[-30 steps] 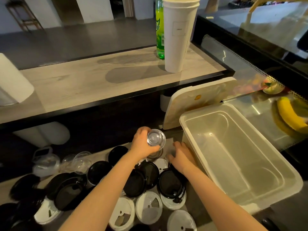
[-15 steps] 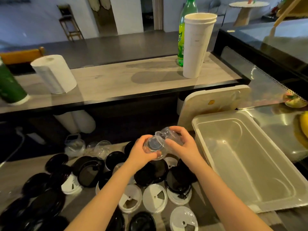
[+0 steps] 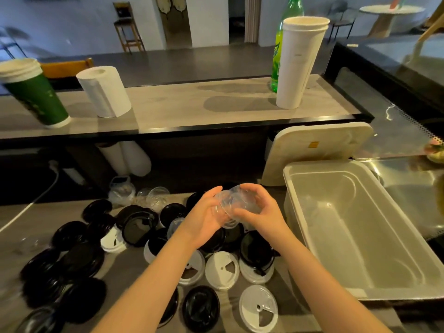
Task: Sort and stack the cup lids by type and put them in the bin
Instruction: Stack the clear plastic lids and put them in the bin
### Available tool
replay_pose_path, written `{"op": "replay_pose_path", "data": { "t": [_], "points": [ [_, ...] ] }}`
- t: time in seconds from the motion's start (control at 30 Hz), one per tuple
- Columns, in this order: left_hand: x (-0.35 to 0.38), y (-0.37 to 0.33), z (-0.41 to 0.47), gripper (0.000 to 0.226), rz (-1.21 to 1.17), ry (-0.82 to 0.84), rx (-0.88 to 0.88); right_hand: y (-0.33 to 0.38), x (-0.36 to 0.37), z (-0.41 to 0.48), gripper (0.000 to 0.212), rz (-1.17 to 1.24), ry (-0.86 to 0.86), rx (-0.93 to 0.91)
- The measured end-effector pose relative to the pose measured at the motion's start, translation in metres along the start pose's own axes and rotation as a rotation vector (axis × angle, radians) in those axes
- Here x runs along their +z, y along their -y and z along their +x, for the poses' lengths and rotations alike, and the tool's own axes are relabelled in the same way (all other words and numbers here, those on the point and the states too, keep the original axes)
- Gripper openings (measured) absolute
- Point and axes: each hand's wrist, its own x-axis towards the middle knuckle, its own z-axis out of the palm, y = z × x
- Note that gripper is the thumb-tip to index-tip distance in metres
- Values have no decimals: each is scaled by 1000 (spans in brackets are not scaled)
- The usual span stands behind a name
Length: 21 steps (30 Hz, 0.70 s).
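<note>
In the head view, the left hand point(image 3: 204, 219) and right hand point(image 3: 260, 213) both grasp the clear lids point(image 3: 230, 205). Their fingers curl round the lids and press them together in the air. They are just left of the bin point(image 3: 298, 171), above the black lids point(image 3: 138, 228) and white lids point(image 3: 222, 269) scattered on the counter point(image 3: 127, 267). A second ago the left hand held one clear lid alone while the right hand reached down into the pile.

The grey counter point(image 3: 48, 213) bears scattered black lids point(image 3: 138, 228), white lids point(image 3: 222, 269) (some overlapping) and the bin point(image 3: 319, 163).
</note>
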Motion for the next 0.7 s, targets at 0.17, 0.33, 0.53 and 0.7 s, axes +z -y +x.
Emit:
{"op": "replay_pose_path", "data": {
  "t": [0.17, 0.33, 0.53, 0.7],
  "points": [
    [7, 8, -1, 41, 21, -35, 26, 6, 8, -9, 61, -81, 7, -113],
    [3, 12, -9, 35, -52, -74, 30, 0, 17, -17, 65, 0, -6, -106],
    [-8, 5, -16, 37, -45, -152, 97, 0, 25, -13, 59, 59, 121, 16],
    [-20, 1, -23, 26, -23, -174, 121, 4, 30, 3, 37, 93, 262, 237]
  ]
}}
